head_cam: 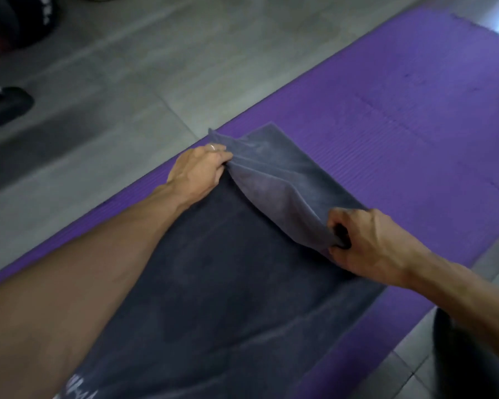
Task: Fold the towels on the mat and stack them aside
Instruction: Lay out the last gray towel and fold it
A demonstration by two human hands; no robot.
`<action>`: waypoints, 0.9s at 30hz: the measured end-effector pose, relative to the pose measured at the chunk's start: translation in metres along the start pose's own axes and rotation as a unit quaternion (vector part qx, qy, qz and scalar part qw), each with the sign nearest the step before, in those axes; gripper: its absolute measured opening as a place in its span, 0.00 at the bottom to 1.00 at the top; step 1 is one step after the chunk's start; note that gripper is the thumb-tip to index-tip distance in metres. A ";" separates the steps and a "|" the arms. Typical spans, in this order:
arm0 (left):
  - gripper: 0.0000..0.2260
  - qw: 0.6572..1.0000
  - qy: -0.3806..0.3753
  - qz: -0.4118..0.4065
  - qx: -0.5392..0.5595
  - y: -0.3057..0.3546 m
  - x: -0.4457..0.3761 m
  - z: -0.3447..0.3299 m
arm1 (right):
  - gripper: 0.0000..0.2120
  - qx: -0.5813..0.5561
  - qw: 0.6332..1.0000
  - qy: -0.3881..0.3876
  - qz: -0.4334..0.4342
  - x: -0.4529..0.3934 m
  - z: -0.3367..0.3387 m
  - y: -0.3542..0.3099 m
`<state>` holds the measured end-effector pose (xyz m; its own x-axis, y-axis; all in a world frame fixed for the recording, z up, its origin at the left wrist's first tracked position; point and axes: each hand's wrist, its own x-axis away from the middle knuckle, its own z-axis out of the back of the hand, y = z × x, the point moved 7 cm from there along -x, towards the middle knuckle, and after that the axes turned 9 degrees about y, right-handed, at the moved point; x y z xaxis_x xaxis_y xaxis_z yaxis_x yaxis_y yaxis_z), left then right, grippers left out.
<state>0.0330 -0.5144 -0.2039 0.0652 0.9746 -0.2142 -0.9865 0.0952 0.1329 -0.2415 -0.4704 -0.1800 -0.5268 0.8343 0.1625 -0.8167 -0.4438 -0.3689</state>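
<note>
While the left hand (pixel 198 171) pinches one edge of the grey towel (pixel 213 283) at frame centre and the right hand (pixel 369 243) grasps the opposite edge at centre right, both should travel level, keeping the fold square. Beneath lies a purple mat (pixel 401 110); grey floor tiles (pixel 113 82) fill the upper left.

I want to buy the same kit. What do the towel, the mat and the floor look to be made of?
Towel: soft dark grey cloth, probably terry or microfibre; it drapes and creases where both hands lift it. Mat: purple foam, matte, with fine ribs. Floor: grey tiles with grout lines, maybe stone-look ceramic.
</note>
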 end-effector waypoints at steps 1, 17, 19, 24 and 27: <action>0.16 1.000 0.006 0.007 0.006 -0.016 0.021 0.005 | 0.14 0.000 1.000 0.017 0.010 0.008 -0.009 -0.020; 0.23 0.982 -0.024 0.182 0.047 -0.180 0.330 0.100 | 0.04 -0.061 0.982 -0.059 0.170 0.179 -0.170 -0.337; 0.25 0.976 -0.045 0.207 0.042 -0.190 0.363 0.105 | 0.05 -0.060 0.980 -0.078 0.173 0.188 -0.187 -0.360; 0.27 0.965 -0.086 0.246 0.036 -0.197 0.426 0.110 | 0.11 -0.060 0.974 -0.138 0.170 0.207 -0.228 -0.392; 0.29 0.954 -0.120 0.275 0.033 -0.201 0.455 0.104 | 0.13 -0.048 0.967 -0.185 0.171 0.220 -0.252 -0.397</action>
<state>0.2762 -0.0687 -0.2271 -0.4183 0.8988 0.1313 -0.8709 -0.4379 0.2231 0.0263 -0.0280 -0.2282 -0.8249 0.4623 0.3254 -0.5635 -0.6261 -0.5390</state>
